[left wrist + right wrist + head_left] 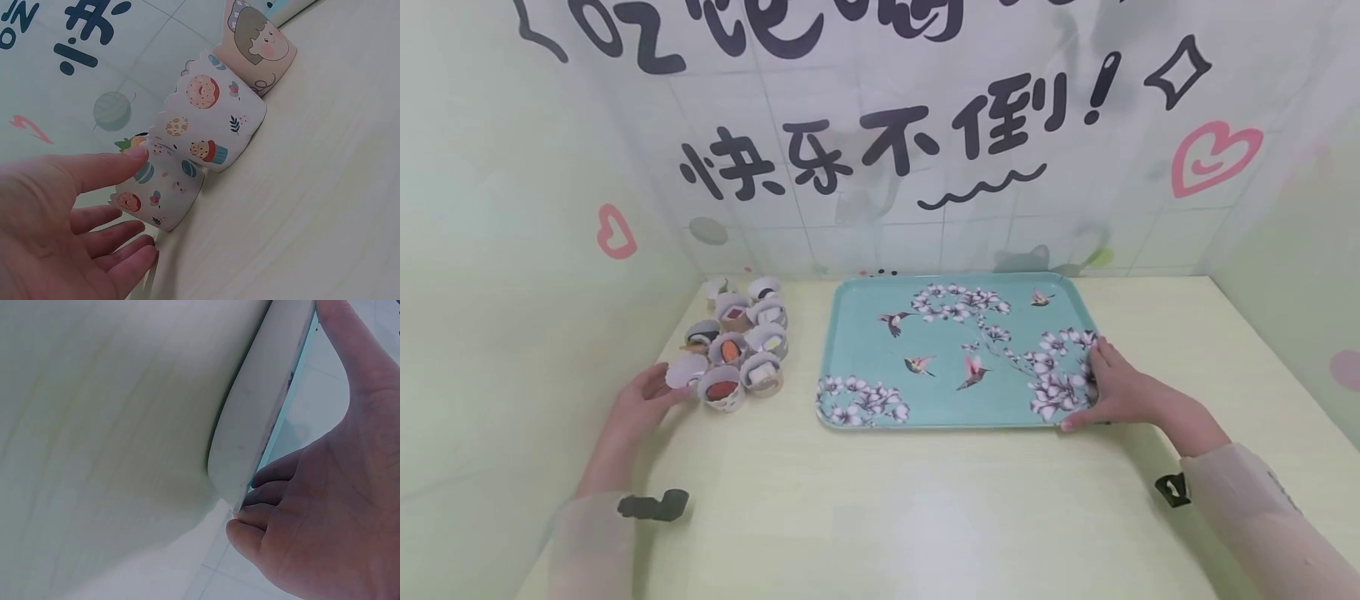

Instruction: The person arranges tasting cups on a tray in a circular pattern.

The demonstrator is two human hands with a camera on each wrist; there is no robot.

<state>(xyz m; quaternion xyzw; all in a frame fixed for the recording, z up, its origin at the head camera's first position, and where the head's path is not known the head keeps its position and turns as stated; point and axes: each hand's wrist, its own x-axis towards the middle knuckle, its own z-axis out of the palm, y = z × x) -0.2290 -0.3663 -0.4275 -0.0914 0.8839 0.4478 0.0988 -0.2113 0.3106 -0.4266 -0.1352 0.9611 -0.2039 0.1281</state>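
A group of several small paper baking cups [722, 395] stands on the left of the table, holding food-like pieces in red, orange, white and dark colours. My left hand [642, 405] is at the group's near left corner. In the left wrist view its thumb [136, 154] touches the rim of a cup printed with donuts [164, 199], while the other fingers are spread loosely beside it. A turquoise tray [865, 342] with blossoms and birds lies flat at the back. My right hand [1126, 390] touches the tray's near right corner, thumb on the near edge, fingertips along the right edge.
A pale wood-grain table [880, 508] carries everything. Behind the tray rises a white printed wall [880, 242] with black lettering, and pale side panels stand left and right. Black straps [655, 505] hang at the sleeves.
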